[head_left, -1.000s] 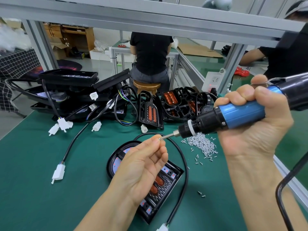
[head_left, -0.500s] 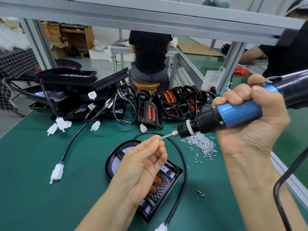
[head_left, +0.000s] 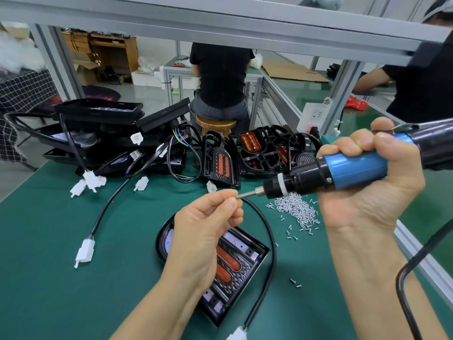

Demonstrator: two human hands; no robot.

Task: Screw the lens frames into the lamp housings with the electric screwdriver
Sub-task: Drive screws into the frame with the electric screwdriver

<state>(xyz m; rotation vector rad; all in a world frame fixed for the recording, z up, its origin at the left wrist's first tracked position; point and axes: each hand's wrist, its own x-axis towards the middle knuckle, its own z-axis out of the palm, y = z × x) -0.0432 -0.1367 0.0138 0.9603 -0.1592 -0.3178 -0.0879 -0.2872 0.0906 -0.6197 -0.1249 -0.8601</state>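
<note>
Right hand (head_left: 367, 182) clamps screwdriver (head_left: 338, 171), its rear cut off at right edge. Left hand (head_left: 208, 231) pinches at bit tip; screw there unseeable. Housing (head_left: 235, 268) lower centre on desk (head_left: 49, 266), partly hidden by left hand.

Lamp housing (head_left: 245, 263) front-ctr on table (head_left: 49, 241) — screw pile (head_left: 295, 209) behind-right, frames (head_left: 259, 153) at back.

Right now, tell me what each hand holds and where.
Right hand grips the electric screwdriver round its blue barrel. Left hand pinches at the bit tip; any screw is hidden.
</note>
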